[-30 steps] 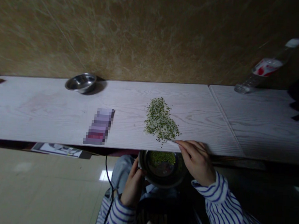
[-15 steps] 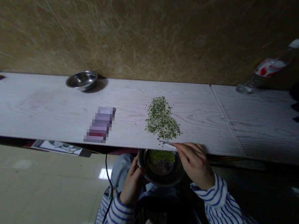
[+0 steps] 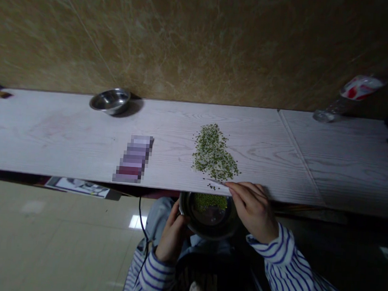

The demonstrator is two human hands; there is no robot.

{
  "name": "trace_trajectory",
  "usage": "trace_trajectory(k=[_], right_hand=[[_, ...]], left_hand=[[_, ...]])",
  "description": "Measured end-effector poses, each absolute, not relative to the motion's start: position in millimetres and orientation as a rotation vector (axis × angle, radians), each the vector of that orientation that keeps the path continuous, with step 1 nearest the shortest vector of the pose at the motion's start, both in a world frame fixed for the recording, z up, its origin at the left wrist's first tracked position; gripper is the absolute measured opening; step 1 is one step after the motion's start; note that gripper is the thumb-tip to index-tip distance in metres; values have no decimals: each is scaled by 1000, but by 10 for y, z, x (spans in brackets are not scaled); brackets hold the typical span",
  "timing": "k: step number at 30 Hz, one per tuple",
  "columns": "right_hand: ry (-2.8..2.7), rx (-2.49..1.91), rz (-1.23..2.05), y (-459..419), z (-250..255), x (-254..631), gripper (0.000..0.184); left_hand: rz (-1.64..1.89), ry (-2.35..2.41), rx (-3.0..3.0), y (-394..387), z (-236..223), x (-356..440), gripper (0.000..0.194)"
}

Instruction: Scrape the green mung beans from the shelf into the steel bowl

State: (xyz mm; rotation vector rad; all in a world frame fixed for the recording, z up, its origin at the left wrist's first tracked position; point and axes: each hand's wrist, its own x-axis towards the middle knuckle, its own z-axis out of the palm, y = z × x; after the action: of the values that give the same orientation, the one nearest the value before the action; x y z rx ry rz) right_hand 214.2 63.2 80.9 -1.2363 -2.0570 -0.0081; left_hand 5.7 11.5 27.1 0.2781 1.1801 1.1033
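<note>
While the left hand [image 3: 173, 232] is gripping a bowl [image 3: 204, 231] below the near edge of the table [image 3: 169, 161], the right hand [image 3: 254, 212] is pinching a thin tool [image 3: 218, 182] beside green grains [image 3: 213, 151] near that edge

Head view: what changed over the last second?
The right grip, holding a thin tool, moved slightly left along the near edge of the green grains. Nothing was newly grasped or released. Left grip still holds the lower bowl; second bowl and bottle stayed put, camera drift aside.
</note>
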Motion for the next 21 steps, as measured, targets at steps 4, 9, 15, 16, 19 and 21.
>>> trace_trajectory(k=[4,9,15,16,19,21], right_hand=[[-2049,-1274,-41,664,808,2132,23],[-2069,-1232,-22,628,813,2115,24],[-2048,-1292,-67,647,794,2125,24],[-2052,-1290,-69,650,795,2117,24],[-2066,-1242,-59,633,809,2091,24],[-2070,-1208,-48,609,820,2090,23]], left_hand=[[1111,1178,258,114,253,36,76],[1112,1186,245,109,233,25,75],[1101,1185,260,104,222,19,74],[1101,1179,260,103,222,16,75],[1104,1178,258,101,228,7,75],[1106,1183,253,98,237,7,74]])
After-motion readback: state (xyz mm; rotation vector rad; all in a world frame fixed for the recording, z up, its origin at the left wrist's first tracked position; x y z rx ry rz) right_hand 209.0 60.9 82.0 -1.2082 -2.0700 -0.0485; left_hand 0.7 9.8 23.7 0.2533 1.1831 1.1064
